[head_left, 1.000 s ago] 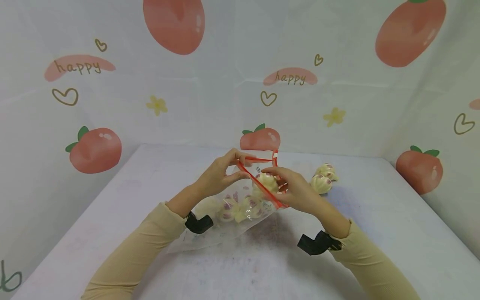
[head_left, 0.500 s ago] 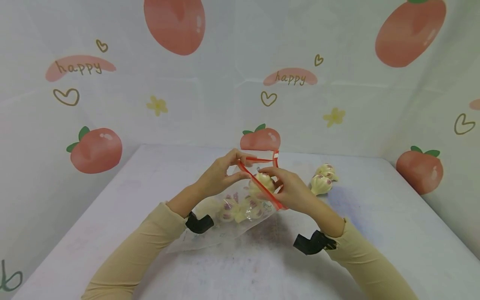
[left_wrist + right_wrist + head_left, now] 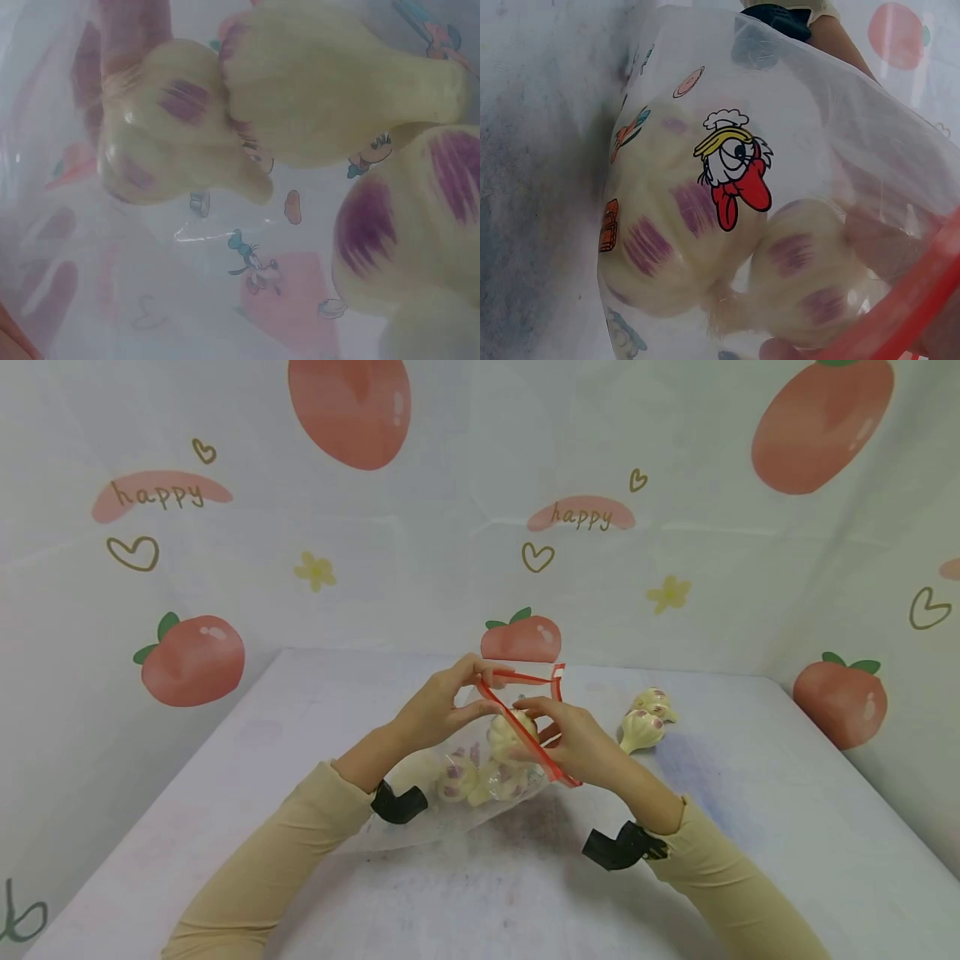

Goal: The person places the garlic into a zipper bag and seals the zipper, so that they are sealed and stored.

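Observation:
A clear plastic zip bag (image 3: 553,768) with red strips along its mouth is held tilted over the table, mouth gaping up and right. Between thumb and fingers my left hand (image 3: 438,706) pinches the bag's rim. Fingers of my right hand (image 3: 583,742) reach inside the mouth and grip a garlic bulb (image 3: 505,739), cream with purple streaks. Fingers show behind this garlic bulb (image 3: 165,124) in the left wrist view. Lower in the bag lie several more garlic bulbs (image 3: 456,777), partly blurred by the plastic. In the right wrist view, one large bulb (image 3: 664,247) rests against the printed wall.
Two loose garlic bulbs (image 3: 641,729) lie touching on the table, right of the right hand. The pale table (image 3: 480,902) meets a white cloth backdrop (image 3: 420,527) printed with red fruit. Black wrist mounts (image 3: 615,847) hang below both forearms.
My right hand has moved left, taking the garlic bulb deeper into the bag. The red-edged mouth has shifted slightly right. My left hand stays nearly in place on the rim.

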